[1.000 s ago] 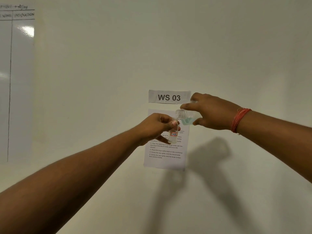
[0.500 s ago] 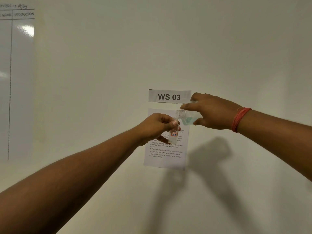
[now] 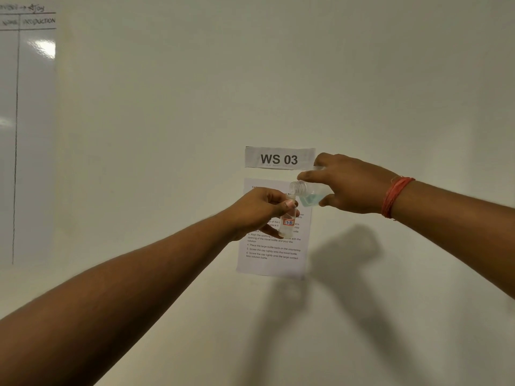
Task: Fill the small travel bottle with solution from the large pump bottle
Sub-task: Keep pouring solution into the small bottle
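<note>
My left hand [image 3: 257,211] holds a small clear travel bottle [image 3: 287,225] upright; it carries a red-framed label reading "17B". My right hand [image 3: 347,186] grips the large clear bottle [image 3: 306,192], tipped on its side with its open threaded neck pointing left, just above the small bottle's mouth. Pale blue-green solution pools in the large bottle's lower side. No pump or cap is visible. Both bottles are held up in front of the wall.
A "WS 03" sign [image 3: 279,158] and a printed instruction sheet [image 3: 274,253] are stuck to the cream wall behind the hands. A whiteboard [image 3: 28,135] hangs at far left. A red thread band [image 3: 394,196] circles my right wrist.
</note>
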Demonstrator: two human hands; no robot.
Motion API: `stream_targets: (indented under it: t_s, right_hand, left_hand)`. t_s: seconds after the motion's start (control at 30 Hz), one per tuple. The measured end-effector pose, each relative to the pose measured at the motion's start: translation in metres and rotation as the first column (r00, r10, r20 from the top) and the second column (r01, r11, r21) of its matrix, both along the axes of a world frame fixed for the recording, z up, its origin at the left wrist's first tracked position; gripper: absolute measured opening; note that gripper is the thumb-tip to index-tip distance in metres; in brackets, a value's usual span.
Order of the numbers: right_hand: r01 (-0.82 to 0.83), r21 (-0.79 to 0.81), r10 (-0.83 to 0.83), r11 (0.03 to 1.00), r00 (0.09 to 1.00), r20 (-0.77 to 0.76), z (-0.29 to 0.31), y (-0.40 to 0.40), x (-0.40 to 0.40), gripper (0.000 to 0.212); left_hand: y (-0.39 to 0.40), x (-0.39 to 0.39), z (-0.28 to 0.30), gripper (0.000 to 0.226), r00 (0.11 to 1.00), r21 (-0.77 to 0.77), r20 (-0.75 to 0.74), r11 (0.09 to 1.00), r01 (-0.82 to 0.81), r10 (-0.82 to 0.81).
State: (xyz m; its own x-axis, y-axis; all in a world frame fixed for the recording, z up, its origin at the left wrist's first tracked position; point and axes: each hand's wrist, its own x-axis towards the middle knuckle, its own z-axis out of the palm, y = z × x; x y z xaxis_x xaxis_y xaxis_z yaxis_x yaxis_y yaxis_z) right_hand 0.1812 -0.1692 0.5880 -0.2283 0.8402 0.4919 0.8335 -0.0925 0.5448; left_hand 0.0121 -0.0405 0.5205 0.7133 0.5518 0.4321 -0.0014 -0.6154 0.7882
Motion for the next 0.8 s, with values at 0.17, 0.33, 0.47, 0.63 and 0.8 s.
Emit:
stream_targets:
  t_s: [0.17,0.33,0.47,0.63,0.8]
  right_hand:
    - [-0.003,0.000,0.003,1.000,1.000,0.023,-0.0011,0.0010,-0.0010,0.069]
    - [-0.001,0.004,0.000,1.000,0.999,0.034,-0.0010,0.0023,-0.0014,0.069]
    - [0.002,0.005,-0.002,1.000,0.999,0.037,-0.0009,0.0034,-0.0018,0.069]
    - [0.002,-0.007,-0.002,1.000,0.999,0.038,-0.0004,0.0048,-0.0029,0.068]
    - [0.002,-0.012,-0.002,1.000,1.000,0.029,-0.0013,0.0068,-0.0040,0.069]
  left_hand:
    - [0.0001,-0.0001,-0.0013,0.029,1.000,-0.002,-0.004,1.000,0.001,-0.001]
    - [0.0006,-0.0003,-0.0013,0.030,1.000,0.000,-0.001,1.000,-0.002,0.002]
    - [0.0006,-0.0007,-0.0021,0.031,1.000,0.003,0.002,1.000,-0.005,0.005]
    - [0.0012,-0.0010,-0.0031,0.031,1.000,-0.001,0.003,1.000,-0.007,0.007]
    - [0.0043,-0.0018,-0.0046,0.032,1.000,0.000,0.008,1.000,-0.002,0.002]
